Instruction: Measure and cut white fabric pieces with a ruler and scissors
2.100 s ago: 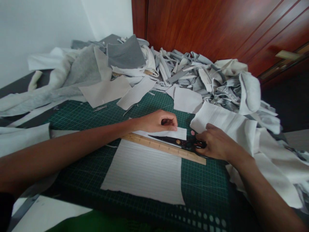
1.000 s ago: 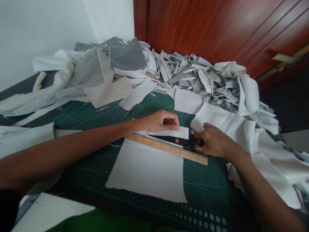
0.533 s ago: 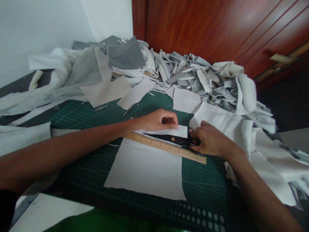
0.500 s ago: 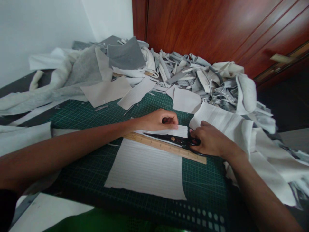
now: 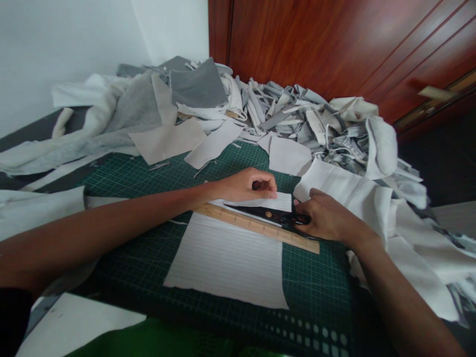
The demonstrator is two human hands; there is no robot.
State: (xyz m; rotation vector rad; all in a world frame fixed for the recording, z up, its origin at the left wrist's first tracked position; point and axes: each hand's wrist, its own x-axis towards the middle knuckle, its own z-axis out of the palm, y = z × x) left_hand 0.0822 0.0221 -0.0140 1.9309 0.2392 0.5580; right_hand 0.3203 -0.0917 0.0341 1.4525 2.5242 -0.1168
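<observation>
Just beyond the ruler [image 5: 260, 228], the strip [image 5: 277, 202] is pinched in the curled left hand [image 5: 247, 184]. Scissors [image 5: 267, 214], laid along the ruler, are clasped by the right hand [image 5: 327, 218]. The cloth [image 5: 226, 258] seems mostly cut, with a short stretch left uncut.

Your left hand [image 5: 245, 186] pinches the cloth sheet [image 5: 226, 260], a white, matt fabric with fine ribbing. The ruler [image 5: 256, 227] lying on it is pale, bare wood with a smooth face. The scissors [image 5: 271, 214] in your right hand [image 5: 327, 220] are black with a faint sheen. The cutting mat [image 5: 320, 282] is green, matt and grid-printed. The scrap pile [image 5: 305, 119] is soft grey and white cloth. The door [image 5: 316, 44] is glossy reddish wood.
</observation>
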